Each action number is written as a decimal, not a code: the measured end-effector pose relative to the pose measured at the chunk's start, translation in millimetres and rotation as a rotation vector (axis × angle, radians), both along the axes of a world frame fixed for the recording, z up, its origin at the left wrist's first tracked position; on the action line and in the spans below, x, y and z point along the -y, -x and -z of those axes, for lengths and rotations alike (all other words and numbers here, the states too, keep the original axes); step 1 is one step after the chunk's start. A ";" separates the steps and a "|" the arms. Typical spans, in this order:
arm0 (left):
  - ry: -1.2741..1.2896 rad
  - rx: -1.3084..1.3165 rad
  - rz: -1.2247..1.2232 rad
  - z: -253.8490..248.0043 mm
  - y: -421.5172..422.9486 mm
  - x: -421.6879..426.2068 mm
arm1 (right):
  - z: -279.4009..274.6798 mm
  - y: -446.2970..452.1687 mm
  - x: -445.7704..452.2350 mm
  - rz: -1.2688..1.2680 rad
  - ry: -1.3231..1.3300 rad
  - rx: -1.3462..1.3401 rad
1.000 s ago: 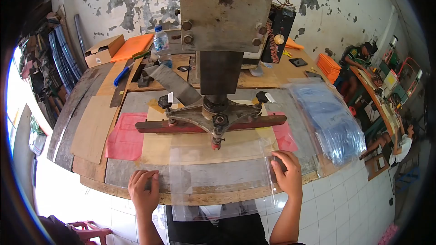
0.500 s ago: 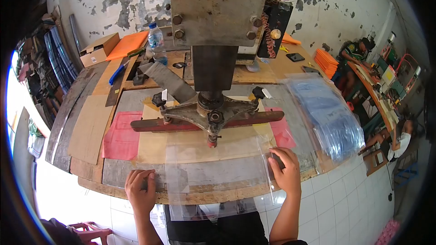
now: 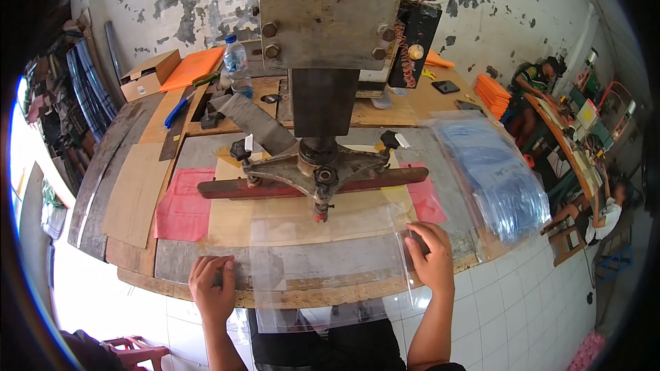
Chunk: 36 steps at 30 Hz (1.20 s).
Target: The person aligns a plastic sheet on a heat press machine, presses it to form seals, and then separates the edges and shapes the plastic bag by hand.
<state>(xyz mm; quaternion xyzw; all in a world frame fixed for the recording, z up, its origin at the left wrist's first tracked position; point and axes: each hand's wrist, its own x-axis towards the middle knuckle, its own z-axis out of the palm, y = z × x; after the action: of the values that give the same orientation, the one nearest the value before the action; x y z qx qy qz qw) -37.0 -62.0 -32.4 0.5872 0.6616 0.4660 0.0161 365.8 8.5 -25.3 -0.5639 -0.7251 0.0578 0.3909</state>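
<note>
Head view shows a clear plastic sheet (image 3: 344, 264) lying on the desk (image 3: 180, 261) before the red bar (image 3: 388, 183), its near end hanging over. The left hand (image 3: 212, 285) is beside it, the right hand (image 3: 434, 255) at its right edge; whether their bent fingers grip anything, I cannot tell.

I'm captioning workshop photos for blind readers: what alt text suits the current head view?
A clear sheet overhangs the near edge of a worktable below a metal press, the right hand at the sheet's right edge, the left hand apart on its left. A bluish plastic pile lies farther right.
</note>
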 end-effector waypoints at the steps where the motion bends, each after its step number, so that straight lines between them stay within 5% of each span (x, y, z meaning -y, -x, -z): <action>1: -0.001 0.003 0.001 0.4 0.4 0.1 | 0.2 0.1 -0.1 0.001 0.000 -0.001; 36: -0.024 -0.006 -0.010 1.5 1.1 -0.9 | 2.0 -1.1 -2.0 -0.004 0.013 0.007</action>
<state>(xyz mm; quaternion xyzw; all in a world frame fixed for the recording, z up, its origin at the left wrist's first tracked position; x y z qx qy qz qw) -38.1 -61.1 -33.9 0.5853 0.6592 0.4722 0.0048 366.9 10.5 -27.3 -0.5652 -0.7272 0.0613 0.3847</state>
